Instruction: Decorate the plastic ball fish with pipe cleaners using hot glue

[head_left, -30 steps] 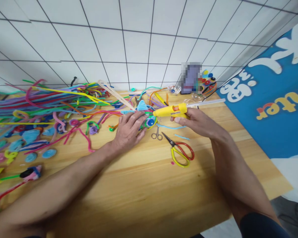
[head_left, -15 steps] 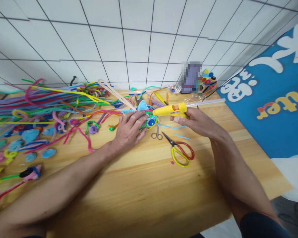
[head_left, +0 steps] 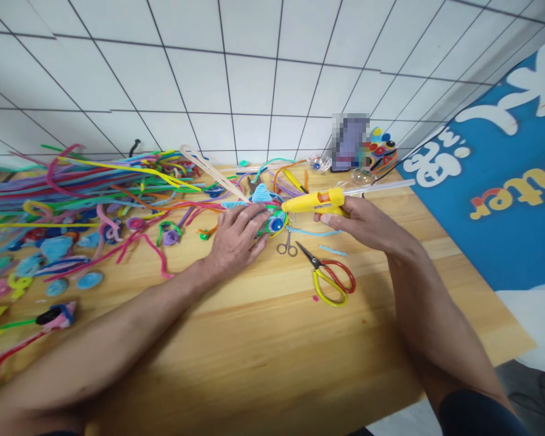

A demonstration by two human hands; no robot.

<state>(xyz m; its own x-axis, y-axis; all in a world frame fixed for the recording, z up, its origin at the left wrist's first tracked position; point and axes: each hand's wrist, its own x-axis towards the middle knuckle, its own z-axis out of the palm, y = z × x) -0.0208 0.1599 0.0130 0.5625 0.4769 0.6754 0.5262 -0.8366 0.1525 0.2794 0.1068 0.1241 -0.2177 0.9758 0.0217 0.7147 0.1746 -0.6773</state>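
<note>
My right hand (head_left: 363, 221) is wrapped round the handle of a yellow glue gun (head_left: 315, 201), with a clear glue stick (head_left: 381, 186) poking out of its back. The nozzle points left, at the upper edge of a small pipe-cleaner figure (head_left: 276, 224) in green and blue with a round blue eye-like disc. My left hand (head_left: 238, 239) lies over this figure, fingers curled onto it, hiding most of its left side. A light-blue fuzzy triangle (head_left: 261, 193) stands up just behind the fingers.
Red-and-yellow scissors (head_left: 329, 275) and small metal scissors (head_left: 287, 244) lie in front of the figure. Heaped pipe cleaners (head_left: 95, 175) and coiled pieces (head_left: 57, 248) cover the table's left. A phone-like device (head_left: 349, 145) leans on the tiled wall at the back right.
The glue gun has shifted very slightly to the right in my right hand. My left hand stays on the pipe-cleaner figure.
</note>
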